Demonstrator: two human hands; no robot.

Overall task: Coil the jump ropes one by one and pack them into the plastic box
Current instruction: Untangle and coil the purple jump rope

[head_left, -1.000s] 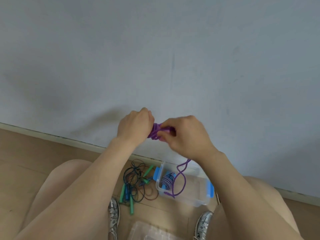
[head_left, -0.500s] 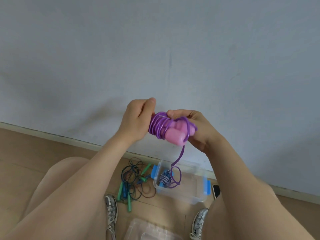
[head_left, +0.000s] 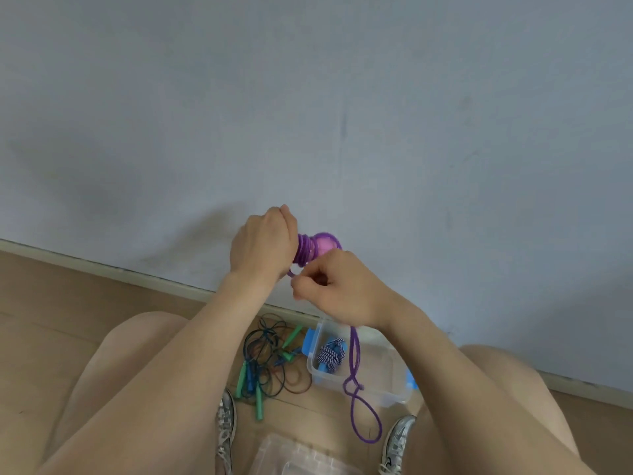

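My left hand (head_left: 262,245) grips the purple jump rope's pink handles (head_left: 323,244), with purple cord coiled round them (head_left: 303,250). Just below and to the right, my right hand (head_left: 337,289) pinches the loose purple cord, whose free end hangs down in a loop (head_left: 364,416) in front of the clear plastic box (head_left: 390,382). The box has blue latches and stands on the floor by the wall. A coiled blue-and-white striped rope (head_left: 329,354) lies inside it. Left of the box sprawls a tangle of dark ropes with green and blue handles (head_left: 270,365).
A grey wall fills the upper view, with a baseboard (head_left: 137,274) above a wooden floor. My bare knees flank the scene and my silver shoes (head_left: 226,423) stand below the ropes. The clear box lid (head_left: 291,457) lies at the bottom edge.
My right hand has let go of the handle end and dropped below the coil, now pinching the loose cord. The hanging loop has swung lower and lengthened.
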